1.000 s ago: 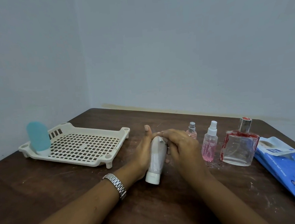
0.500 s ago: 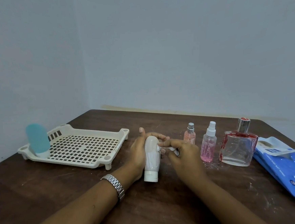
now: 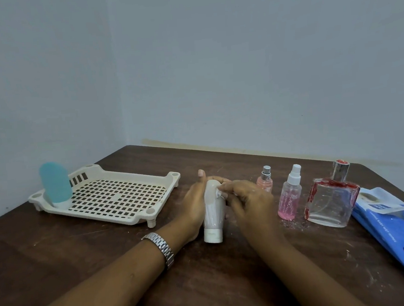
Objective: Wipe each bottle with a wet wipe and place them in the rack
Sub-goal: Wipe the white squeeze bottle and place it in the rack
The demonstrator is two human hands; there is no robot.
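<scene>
A white tube bottle (image 3: 213, 214) stands cap-down on the brown table (image 3: 83, 254). My left hand (image 3: 195, 206) grips it from the left, thumb up. My right hand (image 3: 245, 200) pinches a small white wet wipe (image 3: 220, 195) against the tube's upper right side. A cream slotted rack (image 3: 117, 198) lies to the left with a blue bottle (image 3: 55, 186) standing in its left corner. Right of my hands stand a small pink spray bottle (image 3: 265, 179), a taller pink spray bottle (image 3: 290, 195) and a square glass perfume bottle (image 3: 330, 198).
A blue pack of wet wipes (image 3: 395, 227) lies at the table's right edge with its flap lifted. White specks litter the table around the bottles. Grey walls meet behind the table's far corner.
My right hand has slid the wipe from the tube's top toward its upper right side. The tube has tilted more upright, and my left hand stays on it.
</scene>
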